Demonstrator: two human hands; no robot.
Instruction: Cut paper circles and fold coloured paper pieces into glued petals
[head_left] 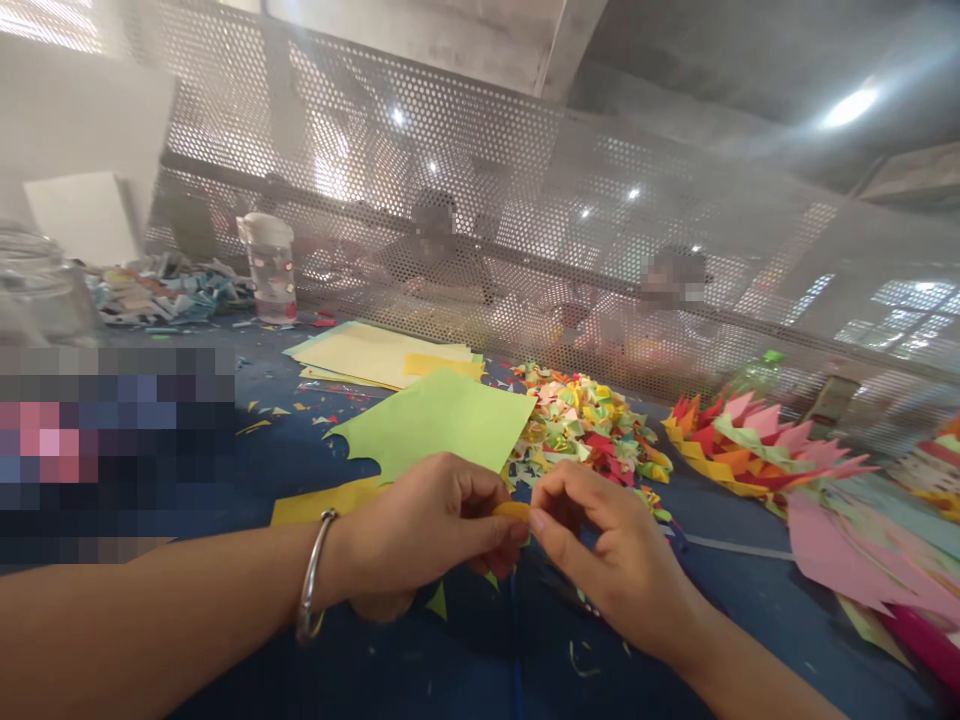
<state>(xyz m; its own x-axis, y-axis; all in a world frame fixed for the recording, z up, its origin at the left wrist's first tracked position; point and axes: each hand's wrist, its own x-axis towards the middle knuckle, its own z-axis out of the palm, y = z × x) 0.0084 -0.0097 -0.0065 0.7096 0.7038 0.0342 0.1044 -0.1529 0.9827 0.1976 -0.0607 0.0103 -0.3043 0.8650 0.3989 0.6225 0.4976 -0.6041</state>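
My left hand (427, 525) and my right hand (600, 545) meet over the blue table, both pinched on one small yellow-orange paper piece (512, 510) held between their fingertips. A silver bangle (313, 575) circles my left wrist. Just beyond my hands lies a light green paper sheet (439, 415) with a notch cut from its near edge. A yellow paper sheet (319, 500) shows partly under my left hand. A pile of small folded coloured paper pieces (589, 425) sits to the right of the green sheet.
Pale yellow sheets (367, 352) lie farther back. Jagged-cut coloured papers (757, 445) and pink sheets (847, 545) crowd the right side. A lidded plastic bottle (270, 268) and a heap of paper scraps (161, 290) stand at the back left. A perforated metal screen (525, 190) fences the far side, with people behind it.
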